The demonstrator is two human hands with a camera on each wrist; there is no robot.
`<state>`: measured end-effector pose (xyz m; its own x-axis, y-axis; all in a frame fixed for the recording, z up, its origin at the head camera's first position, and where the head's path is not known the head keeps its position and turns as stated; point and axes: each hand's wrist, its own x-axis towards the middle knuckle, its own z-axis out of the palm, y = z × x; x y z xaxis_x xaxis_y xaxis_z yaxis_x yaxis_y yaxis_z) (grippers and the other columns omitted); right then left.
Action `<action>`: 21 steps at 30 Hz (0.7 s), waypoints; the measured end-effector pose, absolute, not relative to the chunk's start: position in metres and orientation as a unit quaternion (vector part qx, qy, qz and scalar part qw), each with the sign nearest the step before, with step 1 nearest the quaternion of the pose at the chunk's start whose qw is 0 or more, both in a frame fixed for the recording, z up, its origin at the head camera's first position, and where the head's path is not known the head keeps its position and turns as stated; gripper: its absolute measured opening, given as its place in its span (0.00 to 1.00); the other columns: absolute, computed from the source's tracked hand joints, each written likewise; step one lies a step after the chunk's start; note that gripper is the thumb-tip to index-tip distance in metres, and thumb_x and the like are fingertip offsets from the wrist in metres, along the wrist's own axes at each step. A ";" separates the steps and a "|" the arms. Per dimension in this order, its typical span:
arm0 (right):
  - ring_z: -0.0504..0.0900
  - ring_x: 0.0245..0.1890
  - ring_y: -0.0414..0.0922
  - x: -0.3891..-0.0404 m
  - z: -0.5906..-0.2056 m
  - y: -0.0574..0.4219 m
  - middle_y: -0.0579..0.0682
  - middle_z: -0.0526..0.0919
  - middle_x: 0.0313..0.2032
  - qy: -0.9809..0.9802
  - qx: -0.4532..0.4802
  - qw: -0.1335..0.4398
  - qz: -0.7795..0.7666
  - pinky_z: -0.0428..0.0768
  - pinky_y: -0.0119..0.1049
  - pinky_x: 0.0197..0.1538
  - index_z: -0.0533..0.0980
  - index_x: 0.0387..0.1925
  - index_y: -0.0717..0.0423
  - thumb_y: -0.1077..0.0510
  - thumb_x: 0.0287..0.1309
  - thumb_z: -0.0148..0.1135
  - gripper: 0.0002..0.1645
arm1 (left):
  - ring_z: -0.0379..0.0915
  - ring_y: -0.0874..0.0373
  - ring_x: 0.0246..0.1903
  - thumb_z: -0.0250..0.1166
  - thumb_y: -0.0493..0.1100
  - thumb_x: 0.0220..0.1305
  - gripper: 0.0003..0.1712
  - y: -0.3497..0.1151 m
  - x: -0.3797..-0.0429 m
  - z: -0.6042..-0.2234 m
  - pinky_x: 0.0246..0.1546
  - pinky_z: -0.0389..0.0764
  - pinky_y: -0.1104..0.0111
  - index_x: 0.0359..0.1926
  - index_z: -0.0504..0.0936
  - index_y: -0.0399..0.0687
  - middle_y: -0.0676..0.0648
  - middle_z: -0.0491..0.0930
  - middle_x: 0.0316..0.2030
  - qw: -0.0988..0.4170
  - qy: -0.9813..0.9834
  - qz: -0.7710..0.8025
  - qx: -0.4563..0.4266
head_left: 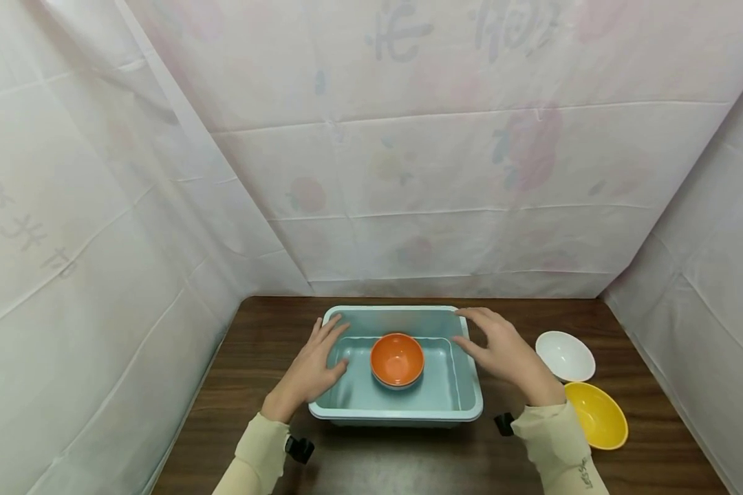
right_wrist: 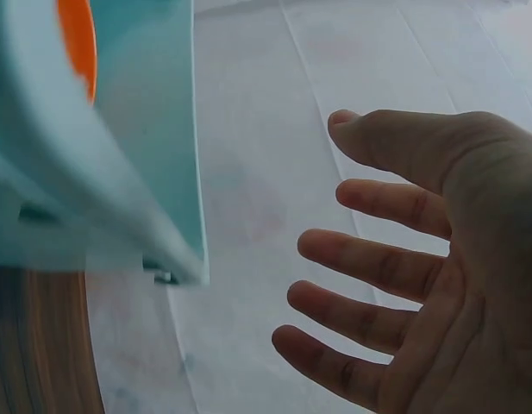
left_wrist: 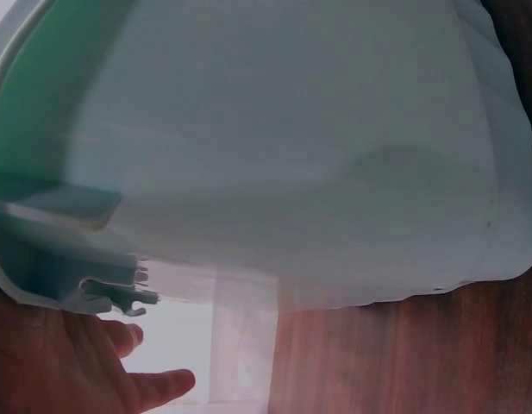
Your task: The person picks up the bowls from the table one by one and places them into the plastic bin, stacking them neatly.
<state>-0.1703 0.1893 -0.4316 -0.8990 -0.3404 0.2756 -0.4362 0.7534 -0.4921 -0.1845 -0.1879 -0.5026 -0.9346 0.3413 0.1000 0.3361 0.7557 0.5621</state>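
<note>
A light blue plastic basin (head_left: 347, 414) stands on the table. Inside it sits an orange bowl (head_left: 398, 359) with a pale lower edge; whether that edge is a second bowl I cannot tell. My left hand (head_left: 312, 364) is at the basin's left rim, fingers spread and thumb over the inside. In the left wrist view, the same hand (left_wrist: 67, 362) shows beside the basin's rim, below its outer wall (left_wrist: 291, 147). Over by the right rim, my right hand (head_left: 501, 347) has its fingers extended. The right wrist view shows a gap between that hand (right_wrist: 421, 259) and the rim.
To the right on the brown wooden table (head_left: 235, 385) lie a white bowl (head_left: 565, 355) and a yellow bowl (head_left: 597, 416), close together. My right forearm partly covers the yellow one. White printed sheets (head_left: 433, 172) hang behind the table and at both sides.
</note>
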 end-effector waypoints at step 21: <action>0.70 0.64 0.69 -0.136 -0.458 0.244 0.69 0.74 0.64 -0.934 0.131 0.178 0.281 0.70 0.71 0.61 0.76 0.63 0.62 0.58 0.60 0.74 0.31 | 0.33 0.36 0.81 0.66 0.48 0.70 0.40 -0.189 -0.184 -0.502 0.71 0.59 0.34 0.79 0.63 0.53 0.49 0.51 0.82 0.002 0.937 0.302 0.177</action>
